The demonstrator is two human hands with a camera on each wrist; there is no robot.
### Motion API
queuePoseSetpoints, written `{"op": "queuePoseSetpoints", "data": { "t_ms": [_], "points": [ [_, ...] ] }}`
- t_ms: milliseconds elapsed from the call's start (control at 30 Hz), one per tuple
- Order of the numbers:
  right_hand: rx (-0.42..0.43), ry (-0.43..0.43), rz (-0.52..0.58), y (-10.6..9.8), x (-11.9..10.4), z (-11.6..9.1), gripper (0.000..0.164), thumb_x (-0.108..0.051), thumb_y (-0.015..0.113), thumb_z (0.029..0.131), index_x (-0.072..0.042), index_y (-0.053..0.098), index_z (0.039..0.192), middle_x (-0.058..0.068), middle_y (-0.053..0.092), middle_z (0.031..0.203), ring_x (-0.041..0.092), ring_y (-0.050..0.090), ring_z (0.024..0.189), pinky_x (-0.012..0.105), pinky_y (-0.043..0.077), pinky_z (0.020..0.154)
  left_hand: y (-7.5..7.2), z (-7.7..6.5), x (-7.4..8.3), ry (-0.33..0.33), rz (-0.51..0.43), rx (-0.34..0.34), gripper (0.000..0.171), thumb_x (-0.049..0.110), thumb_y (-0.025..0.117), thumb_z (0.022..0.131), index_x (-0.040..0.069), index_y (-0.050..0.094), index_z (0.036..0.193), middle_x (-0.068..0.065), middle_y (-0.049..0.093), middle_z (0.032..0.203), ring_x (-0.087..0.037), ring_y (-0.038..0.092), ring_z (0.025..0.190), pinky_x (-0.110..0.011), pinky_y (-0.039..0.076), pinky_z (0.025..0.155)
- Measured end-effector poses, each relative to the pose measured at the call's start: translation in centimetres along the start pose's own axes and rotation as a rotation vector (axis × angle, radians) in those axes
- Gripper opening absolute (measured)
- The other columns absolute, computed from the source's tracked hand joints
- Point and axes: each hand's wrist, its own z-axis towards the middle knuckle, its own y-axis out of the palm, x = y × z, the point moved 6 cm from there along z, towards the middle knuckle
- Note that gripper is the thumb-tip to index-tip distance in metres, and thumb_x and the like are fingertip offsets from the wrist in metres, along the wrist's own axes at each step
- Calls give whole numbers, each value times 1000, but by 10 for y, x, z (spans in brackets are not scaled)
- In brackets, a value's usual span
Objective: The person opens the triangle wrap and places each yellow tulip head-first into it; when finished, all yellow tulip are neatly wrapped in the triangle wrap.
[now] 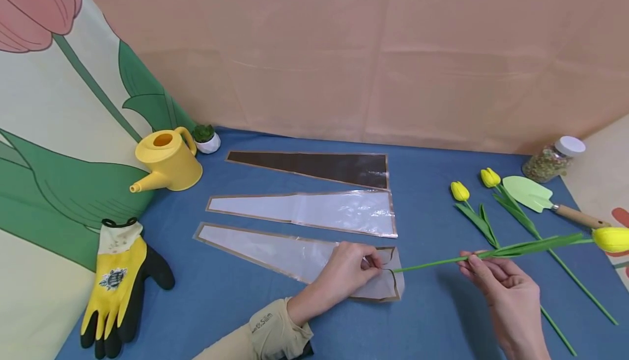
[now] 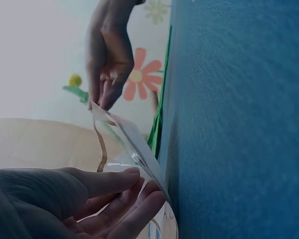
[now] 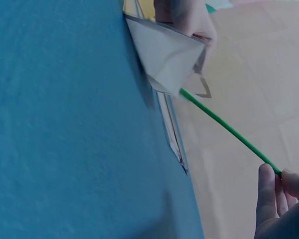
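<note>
My left hand [image 1: 341,272] pinches the wide end of the nearest clear flower sleeve [image 1: 275,246], which has a brown border. In the left wrist view, the mouth of that sleeve stands lifted and parted. My right hand [image 1: 513,297] pinches the green stem of a yellow tulip [image 1: 611,239], its bloom pointing right. The stem's lower end is at the sleeve's mouth; in the right wrist view, the stem [image 3: 224,124] meets the sleeve's edge. How far it reaches inside is hidden. Two more yellow tulips, one tulip [image 1: 460,191] and another tulip [image 1: 490,178], lie on the cloth.
Behind lie another clear sleeve [image 1: 339,211] and a dark sleeve [image 1: 339,164]. At left are a yellow watering can [image 1: 172,158], a potted plant [image 1: 207,140] and a glove [image 1: 118,278]. A green trowel [image 1: 528,193] and a lidded jar [image 1: 545,164] are at right, on the blue cloth [image 1: 422,327].
</note>
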Motion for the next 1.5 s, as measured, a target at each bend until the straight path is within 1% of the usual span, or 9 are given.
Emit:
{"op": "queuePoseSetpoints", "data": {
  "t_ms": [300,400,567,800,933,1100,1200,1333,1500],
  "points": [
    [-1,27,-7,8,20,-7,19,-1,72,101,4,66,118,7,81,105,18,80,93,32,61,85,1,-1,2,6,-7,3,13,0,84,91,12,79,87,7,75,80,10,62,71,-10,49,65],
    [16,32,-20,9,24,-9,20,-2,72,102,5,64,118,6,81,105,17,80,94,32,61,85,2,-2,2,3,7,-1,15,-1,84,91,12,78,85,8,74,79,10,61,69,-10,48,65],
    [61,35,-25,9,27,-13,19,-2,72,102,6,64,117,6,81,104,17,80,93,32,62,85,2,-2,4,13,38,11,16,-2,84,90,13,79,85,9,73,78,10,60,68,-10,48,64],
    [98,54,-19,10,29,-13,15,-1,73,101,5,67,113,6,81,101,16,80,91,31,62,84,0,-1,4,13,47,25,15,-2,84,91,12,79,87,7,74,81,9,59,68,-10,47,63],
    [92,80,-50,12,33,-11,20,-4,73,101,6,66,117,4,81,101,15,79,91,31,62,84,0,-1,5,27,57,28,15,-3,83,91,11,79,87,6,74,83,8,58,70,-9,47,66],
    [66,101,-73,17,40,-10,30,-6,73,102,9,59,125,3,81,103,14,79,94,31,61,88,1,-1,7,61,70,17,15,-3,83,91,11,78,88,6,74,85,7,57,72,-9,45,68],
    [60,109,-50,20,43,-11,31,-6,73,102,8,57,126,3,81,104,14,79,95,30,61,88,2,-1,8,69,80,14,15,-1,84,92,12,78,88,7,73,84,7,56,72,-9,45,68],
    [71,109,-3,25,47,-15,26,-3,72,102,7,59,122,5,81,104,16,79,95,31,61,88,0,-1,8,68,66,29,14,0,83,92,11,78,88,6,74,84,7,59,72,-9,46,68],
    [155,98,58,27,48,-18,25,1,72,101,9,60,122,9,81,103,17,80,92,31,61,86,-2,0,9,78,73,61,13,1,83,93,11,78,87,5,74,84,7,61,71,-8,47,67]
  ]
}}
